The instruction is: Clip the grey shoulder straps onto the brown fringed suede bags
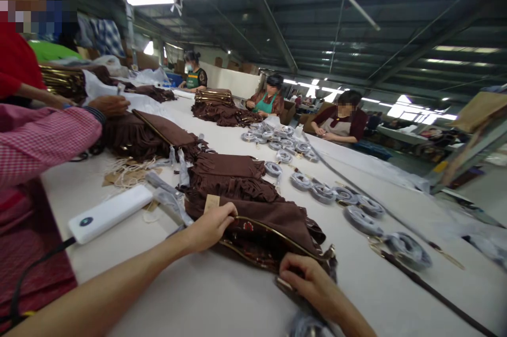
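A dark brown fringed handbag (273, 221) lies in front of me with its gold zip open, showing a patterned lining. My left hand (214, 225) pinches the left end of the zipped opening, beside a tan paper tag (211, 202). At the near edge of the opening, on the right, my right hand (307, 276) has curled fingers closed on the bag. Just under those fingers shows a dark strap end with a metal-looking tip (283, 285). A blurred grey-wrapped coil (309, 325) sits below it at the frame's bottom.
More brown fringed bags (229, 166) lie beyond mine on the white table (253, 305). Several grey-wrapped strap coils (322, 193) line the right side. A white power bank (111, 214) lies left. A co-worker's checked sleeve (51, 141) reaches in there; other people sit across the table.
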Available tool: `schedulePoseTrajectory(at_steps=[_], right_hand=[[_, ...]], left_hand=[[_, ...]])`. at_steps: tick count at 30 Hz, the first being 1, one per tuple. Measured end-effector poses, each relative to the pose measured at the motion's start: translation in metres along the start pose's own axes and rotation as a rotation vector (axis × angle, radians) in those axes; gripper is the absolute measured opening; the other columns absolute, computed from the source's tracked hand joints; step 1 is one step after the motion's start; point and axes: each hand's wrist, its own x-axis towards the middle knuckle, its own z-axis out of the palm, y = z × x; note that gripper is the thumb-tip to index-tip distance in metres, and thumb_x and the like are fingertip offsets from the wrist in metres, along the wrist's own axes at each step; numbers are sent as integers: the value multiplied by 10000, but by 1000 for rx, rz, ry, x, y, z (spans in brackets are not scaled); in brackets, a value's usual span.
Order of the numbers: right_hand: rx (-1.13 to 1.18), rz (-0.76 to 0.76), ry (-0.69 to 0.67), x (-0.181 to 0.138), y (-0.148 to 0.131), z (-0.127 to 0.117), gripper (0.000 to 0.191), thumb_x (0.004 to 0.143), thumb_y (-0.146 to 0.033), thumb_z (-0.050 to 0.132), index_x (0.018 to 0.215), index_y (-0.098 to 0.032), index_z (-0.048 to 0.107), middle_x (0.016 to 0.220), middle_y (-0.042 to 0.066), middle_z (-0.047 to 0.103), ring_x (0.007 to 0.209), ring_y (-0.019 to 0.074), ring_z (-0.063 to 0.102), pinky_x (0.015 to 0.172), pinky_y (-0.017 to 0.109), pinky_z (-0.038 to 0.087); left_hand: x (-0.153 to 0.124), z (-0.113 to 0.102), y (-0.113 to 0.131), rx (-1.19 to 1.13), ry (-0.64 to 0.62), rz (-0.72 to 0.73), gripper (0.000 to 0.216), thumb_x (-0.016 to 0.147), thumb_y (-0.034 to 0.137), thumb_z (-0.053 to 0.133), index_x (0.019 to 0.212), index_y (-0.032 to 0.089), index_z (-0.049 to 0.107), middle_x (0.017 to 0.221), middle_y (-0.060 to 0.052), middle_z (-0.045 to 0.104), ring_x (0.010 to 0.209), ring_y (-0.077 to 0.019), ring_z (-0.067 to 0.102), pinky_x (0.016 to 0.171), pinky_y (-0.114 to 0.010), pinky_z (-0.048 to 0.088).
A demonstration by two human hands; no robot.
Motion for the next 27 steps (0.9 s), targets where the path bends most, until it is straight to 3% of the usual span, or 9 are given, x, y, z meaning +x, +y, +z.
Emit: schedulePoseTrajectory(at_steps=[3, 7, 10, 14, 16, 21, 25, 27], right_hand=[[-138, -61, 73, -2, -7, 9, 152, 827, -235, 509, 690, -199, 563, 756, 19, 609, 760, 181, 556, 698, 272, 395], [-74, -214, 128, 5, -33, 22, 152, 842, -202, 470, 707, -210, 539, 1103, 77, 624, 984, 203, 562, 856, 300, 396], [67, -164, 131, 24, -48, 37, 165, 838, -222, 446, 680, -216, 493, 834, 36, 640, 805, 177, 570, 730, 274, 416], [335, -59, 36, 53, -53, 53, 157, 790, -282, 512, 655, -203, 494, 574, -44, 505, 546, 117, 443, 520, 225, 339], [476, -27, -12, 61, -51, 57, 185, 783, -332, 565, 674, -192, 514, 551, -56, 499, 517, 99, 407, 496, 211, 307], [726, 53, -34, 62, -42, 61, 363, 753, -499, 664, 685, -184, 497, 599, -43, 565, 507, 74, 388, 496, 193, 266], [776, 27, -25, 59, -38, 65, 380, 752, -510, 691, 691, -190, 496, 562, -68, 506, 517, 78, 373, 504, 197, 255], [768, 9, -27, 59, -37, 65, 374, 762, -509, 684, 691, -191, 498, 584, -65, 505, 527, 82, 369, 508, 204, 258]], left_hand=[[7, 5, -5, -24, 6, -41, 111, 872, 182, 352, 842, 203, 456, 773, 6, 514, 763, -170, 484, 715, -277, 364], [16, 11, -13, -157, 75, -125, 85, 827, 156, 366, 816, 199, 438, 763, 16, 492, 765, -158, 470, 723, -266, 374], [20, 15, -16, -324, 82, -178, 130, 803, 144, 362, 896, 208, 428, 719, 42, 475, 694, -138, 463, 657, -240, 376], [20, 19, -20, -480, 121, -194, 163, 752, 138, 380, 890, 217, 413, 661, 67, 435, 613, -118, 418, 581, -208, 342], [19, 20, -22, -510, 121, -138, 125, 723, 136, 388, 817, 204, 434, 683, 52, 448, 650, -119, 428, 606, -206, 351], [14, 11, -25, -523, -32, -61, 145, 653, 126, 403, 617, 157, 540, 764, -4, 547, 749, -143, 506, 710, -240, 397], [8, -1, -20, -456, -157, 13, 273, 601, 111, 503, 810, 170, 669, 845, 3, 586, 849, -168, 542, 798, -249, 408], [5, -2, -17, -392, -159, 42, 281, 600, 108, 542, 841, 175, 670, 887, 3, 588, 894, -173, 542, 835, -248, 403]])
